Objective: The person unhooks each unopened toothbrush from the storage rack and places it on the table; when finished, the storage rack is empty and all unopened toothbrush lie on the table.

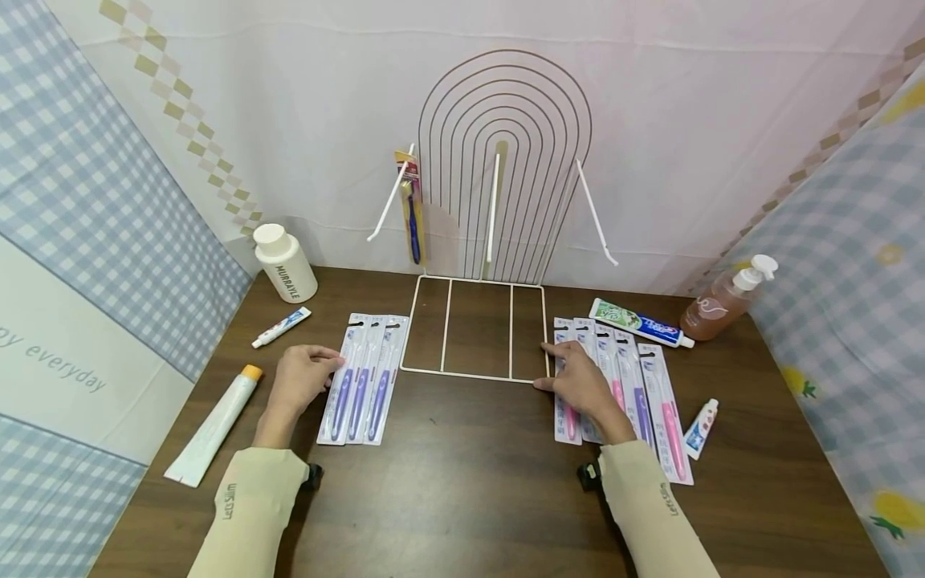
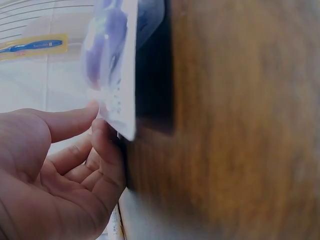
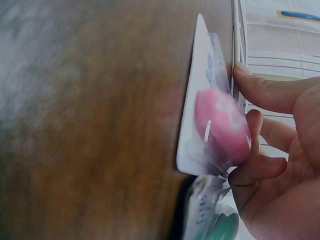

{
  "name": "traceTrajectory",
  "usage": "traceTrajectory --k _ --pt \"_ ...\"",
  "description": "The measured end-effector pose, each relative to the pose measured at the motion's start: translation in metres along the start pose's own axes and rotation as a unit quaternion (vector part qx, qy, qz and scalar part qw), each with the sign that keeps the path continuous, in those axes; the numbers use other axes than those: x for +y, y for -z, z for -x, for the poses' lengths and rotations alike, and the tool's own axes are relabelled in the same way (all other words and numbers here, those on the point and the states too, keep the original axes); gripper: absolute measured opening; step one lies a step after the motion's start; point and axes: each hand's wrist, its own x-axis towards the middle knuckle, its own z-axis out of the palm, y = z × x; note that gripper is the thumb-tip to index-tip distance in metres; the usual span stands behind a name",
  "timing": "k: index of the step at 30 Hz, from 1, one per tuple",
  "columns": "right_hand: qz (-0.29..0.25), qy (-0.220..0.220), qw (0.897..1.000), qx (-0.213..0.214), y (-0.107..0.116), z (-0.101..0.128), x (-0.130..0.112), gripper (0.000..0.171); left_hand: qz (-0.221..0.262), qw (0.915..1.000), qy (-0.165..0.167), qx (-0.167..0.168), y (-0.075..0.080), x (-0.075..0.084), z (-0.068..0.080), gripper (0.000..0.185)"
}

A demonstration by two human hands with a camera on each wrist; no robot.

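Observation:
Three packaged purple toothbrushes (image 1: 359, 401) lie side by side left of the rack. At the left edge of the outermost pack (image 2: 117, 100), my left hand (image 1: 307, 373) pinches the card between thumb and finger. My right hand (image 1: 581, 381) is over several packaged toothbrushes (image 1: 668, 413), pink and purple, on the right. Its thumb and forefinger stand apart at the right wire of the white rack's base (image 1: 477, 376). A pink toothbrush pack (image 3: 220, 120) is close under its bent fingers and partly hidden by the hand in the head view.
The rack has three long prongs (image 1: 494, 209); a blue toothbrush in yellow packaging (image 1: 413, 213) hangs by the left one. A white bottle (image 1: 289, 269), a small tube (image 1: 282, 327) and a large white tube (image 1: 217, 429) are left. Toothpaste (image 1: 639, 323), a pump bottle (image 1: 723, 305) and another small tube (image 1: 701, 428) are right.

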Motion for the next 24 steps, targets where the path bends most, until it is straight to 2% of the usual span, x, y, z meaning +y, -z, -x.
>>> traceTrajectory --k 4,7,10,14,17,19,24 --pt "0.001 0.016 1.0 0.009 -0.003 -0.007 0.012 0.078 0.001 1.0 0.0 0.004 -0.001 -0.001 -0.001 0.028" --pt "0.001 0.013 1.0 0.008 -0.008 -0.013 0.023 0.08 0.002 1.0 0.0 0.004 -0.001 -0.002 0.0 0.027" --pt "0.003 0.009 1.0 0.007 -0.008 -0.011 0.02 0.08 0.004 1.0 0.0 0.0 -0.001 -0.003 -0.002 0.027" --pt "0.006 0.001 1.0 0.004 -0.002 -0.002 0.006 0.078 0.01 0.9999 -0.007 0.004 -0.003 -0.003 -0.012 0.027" --pt "-0.001 -0.001 1.0 0.001 0.0 -0.002 0.003 0.078 0.011 0.9996 -0.022 0.014 -0.005 0.01 -0.02 0.031" --pt "-0.003 0.003 1.0 0.006 0.0 -0.005 0.006 0.078 0.021 0.9989 -0.038 0.018 -0.007 0.026 -0.023 0.035" --pt "0.001 0.015 1.0 0.012 -0.006 -0.011 0.017 0.078 0.043 0.9929 -0.102 0.044 -0.017 0.065 -0.041 0.035"
